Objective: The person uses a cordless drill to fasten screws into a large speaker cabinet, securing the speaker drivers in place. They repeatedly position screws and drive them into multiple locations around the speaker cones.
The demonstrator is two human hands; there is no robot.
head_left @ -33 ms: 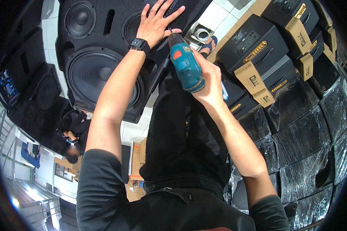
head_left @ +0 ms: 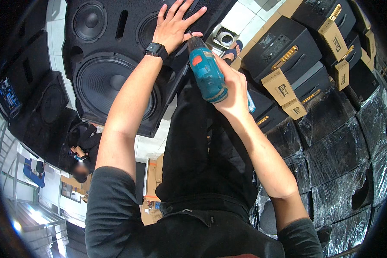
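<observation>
1. A speaker cabinet [head_left: 116, 64] stands on the floor at upper left, in front of the person.
2. The left hand [head_left: 174, 26] lies flat on the cabinet's top edge, a watch [head_left: 155, 50] on its wrist.
3. The right hand [head_left: 232, 88], just right of the left, holds a cordless drill [head_left: 206, 74], tip close by the left thumb.
4. Stacked boxes [head_left: 288, 56] sit to the right; wrapped cabinets [head_left: 335, 150] lie nearer, lower right.
5. Another person [head_left: 82, 148] crouches at left, beyond the cabinet.

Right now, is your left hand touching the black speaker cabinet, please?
Touching: the head view shows the left hand pressed flat, fingers spread, on the black speaker cabinet.
</observation>
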